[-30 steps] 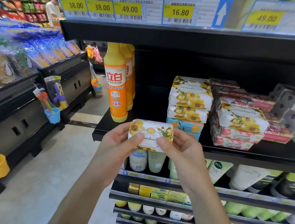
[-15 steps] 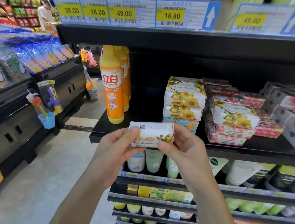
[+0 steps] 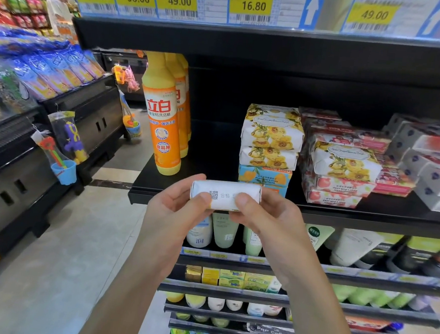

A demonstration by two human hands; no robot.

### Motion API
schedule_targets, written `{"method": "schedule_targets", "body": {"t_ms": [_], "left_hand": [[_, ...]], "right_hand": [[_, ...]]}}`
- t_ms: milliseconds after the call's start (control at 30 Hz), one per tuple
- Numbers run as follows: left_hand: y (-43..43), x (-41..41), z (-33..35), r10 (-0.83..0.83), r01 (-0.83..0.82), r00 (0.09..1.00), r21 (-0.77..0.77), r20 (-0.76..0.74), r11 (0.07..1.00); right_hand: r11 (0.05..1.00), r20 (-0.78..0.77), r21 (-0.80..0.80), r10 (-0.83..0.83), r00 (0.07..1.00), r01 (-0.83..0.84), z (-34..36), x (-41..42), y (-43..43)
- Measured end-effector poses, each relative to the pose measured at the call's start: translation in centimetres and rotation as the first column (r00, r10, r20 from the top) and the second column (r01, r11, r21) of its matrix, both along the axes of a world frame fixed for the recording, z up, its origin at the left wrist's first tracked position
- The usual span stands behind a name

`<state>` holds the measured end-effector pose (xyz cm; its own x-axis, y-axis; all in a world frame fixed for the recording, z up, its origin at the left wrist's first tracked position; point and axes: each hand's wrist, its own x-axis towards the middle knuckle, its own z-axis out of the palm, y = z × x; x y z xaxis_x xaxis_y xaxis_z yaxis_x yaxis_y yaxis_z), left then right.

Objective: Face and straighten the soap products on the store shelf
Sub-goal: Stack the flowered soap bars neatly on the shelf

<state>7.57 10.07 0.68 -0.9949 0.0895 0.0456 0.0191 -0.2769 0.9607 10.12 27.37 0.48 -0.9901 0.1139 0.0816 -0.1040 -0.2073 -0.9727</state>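
Bar (image 3: 226,195) pinched between both hands, held level in the air just in front of the shelf (image 3: 143,195) lip. Left hand (image 3: 176,210) and right hand (image 3: 267,220) each clamp one end, thumbs on the near side, fingers wrapped behind. The white back with its QR code faces the camera and the printed front is out of sight. Main risk: it goes in with the blank side facing out, so it needs a turn first. Turning it on two fingertip pinches with glossy wrap could let it slip and drop to the floor or onto the tubes below. Yellow stack (image 3: 271,136) sits right behind it, two bars high on a blue box (image 3: 264,175) of another product. Adding a third bar raises the pile, and a push from the front could shove it back or skew it. To the right, a tilted bar (image 3: 345,161) lies askew on the red packs (image 3: 335,186), and a brushing wrist might slide it off. Bottle (image 3: 164,130) stands left, near enough for an elbow swing to tip it.
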Motion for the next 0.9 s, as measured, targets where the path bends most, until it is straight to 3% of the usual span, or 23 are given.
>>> {"method": "schedule_targets", "body": {"t_ms": [200,467,700,900], "left_hand": [[-0.4,0.1,0.3,-0.052,0.051,0.998,-0.042,-0.027,0.998],[-0.6,0.2,0.7,-0.169,0.17,0.982,-0.003,0.078,0.985],[-0.1,0.0,0.7,-0.138,0.143,0.987,-0.064,0.08,0.988],[0.0,0.2,0.3,-0.111,0.114,0.993,-0.063,0.05,0.992]], "right_hand": [[0.998,-0.021,-0.064,0.012,1.0,-0.013,-0.8,-0.1,0.0],[0.998,-0.144,0.009,0.07,0.987,-0.07,-1.2,0.2,1.0],[0.99,-0.161,0.059,0.138,0.977,-0.13,-1.3,0.2,1.3],[0.998,-0.089,-0.011,0.059,0.994,-0.061,-1.1,0.2,0.8]]}}
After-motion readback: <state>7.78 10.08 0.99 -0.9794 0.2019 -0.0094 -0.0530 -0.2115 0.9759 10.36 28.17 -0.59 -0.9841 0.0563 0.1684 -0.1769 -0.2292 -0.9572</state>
